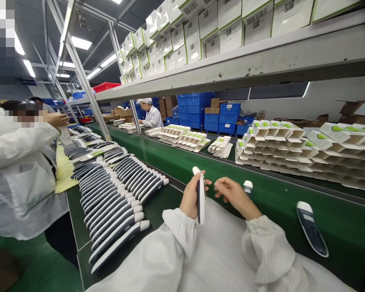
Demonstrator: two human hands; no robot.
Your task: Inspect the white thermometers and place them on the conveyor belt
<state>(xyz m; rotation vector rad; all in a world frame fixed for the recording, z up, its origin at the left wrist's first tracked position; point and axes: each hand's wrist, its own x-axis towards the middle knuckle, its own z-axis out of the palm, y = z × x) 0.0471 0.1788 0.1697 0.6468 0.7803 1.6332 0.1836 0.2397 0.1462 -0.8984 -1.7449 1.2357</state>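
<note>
My left hand (188,198) is closed around a slim white-and-navy handheld device (202,205), held upright with its white cap at the top. Just to its right is my right hand (232,196), fingers loosely bent and apart, with nothing visible in them and not touching the device. Behind my right wrist, a similar device (247,187) lies on the green conveyor belt (276,227), partly hidden. Farther right on the belt rests another device (312,228), its label and recessed side facing up.
Rows of the same devices (115,207) cover the dark table at left. Open white cartons (276,150) are stacked beyond the belt, below a metal shelf (231,61) of closed boxes. A co-worker (21,170) stands at left; another person (152,115) sits farther back.
</note>
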